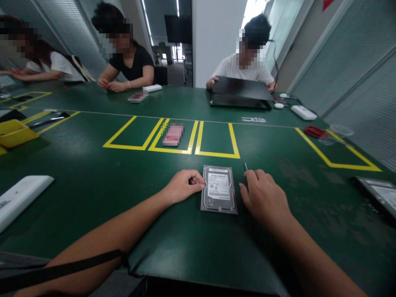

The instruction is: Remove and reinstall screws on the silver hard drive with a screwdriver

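Note:
A grey hard drive (pixel 219 189) with a white label lies flat on the green table (pixel 93 173) in front of me. My left hand (pixel 183 185) rests curled against the drive's left edge, fingertips touching it. My right hand (pixel 262 194) sits just right of the drive with fingers closed round a thin dark tool (pixel 245 166), whose tip sticks up past the knuckles.
Yellow taped boxes (pixel 215 140) mark the table beyond the drive; one holds a pink phone (pixel 173 135). A white device (pixel 18 198) lies at left, a yellow tray (pixel 14 133) further left, another drive (pixel 380 194) at right. Three people sit across, one with a black laptop (pixel 239 93).

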The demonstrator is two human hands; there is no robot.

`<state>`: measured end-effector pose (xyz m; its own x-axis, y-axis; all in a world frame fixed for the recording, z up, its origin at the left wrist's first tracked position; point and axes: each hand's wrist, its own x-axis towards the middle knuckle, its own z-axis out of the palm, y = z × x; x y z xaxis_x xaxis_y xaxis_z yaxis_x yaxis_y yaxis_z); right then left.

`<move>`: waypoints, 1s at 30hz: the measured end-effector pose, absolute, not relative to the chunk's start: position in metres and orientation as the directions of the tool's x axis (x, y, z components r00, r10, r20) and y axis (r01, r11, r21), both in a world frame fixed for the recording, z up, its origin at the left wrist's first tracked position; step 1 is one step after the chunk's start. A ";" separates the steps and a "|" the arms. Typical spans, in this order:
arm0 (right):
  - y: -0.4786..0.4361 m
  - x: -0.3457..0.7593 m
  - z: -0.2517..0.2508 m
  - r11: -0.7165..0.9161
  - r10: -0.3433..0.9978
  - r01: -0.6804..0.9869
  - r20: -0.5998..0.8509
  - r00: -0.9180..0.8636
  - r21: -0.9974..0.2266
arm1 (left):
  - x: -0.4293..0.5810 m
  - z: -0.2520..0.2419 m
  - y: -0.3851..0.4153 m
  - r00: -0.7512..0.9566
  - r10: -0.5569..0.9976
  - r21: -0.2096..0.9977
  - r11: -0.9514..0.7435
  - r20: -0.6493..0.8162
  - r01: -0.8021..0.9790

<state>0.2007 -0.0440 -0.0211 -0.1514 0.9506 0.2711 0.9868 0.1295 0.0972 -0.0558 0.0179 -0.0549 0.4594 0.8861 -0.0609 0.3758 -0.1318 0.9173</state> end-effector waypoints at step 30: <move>-0.032 0.204 0.063 0.346 0.904 0.638 0.427 -0.030 -0.688 | -0.054 -0.065 0.012 0.362 0.920 0.835 -0.313 0.149 0.453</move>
<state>0.2040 -0.0316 0.0627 -0.0297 0.9038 0.4270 0.6380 0.3460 -0.6879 -0.0544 0.0119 -0.0651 0.3624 0.9201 0.1487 0.4528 -0.3133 0.8348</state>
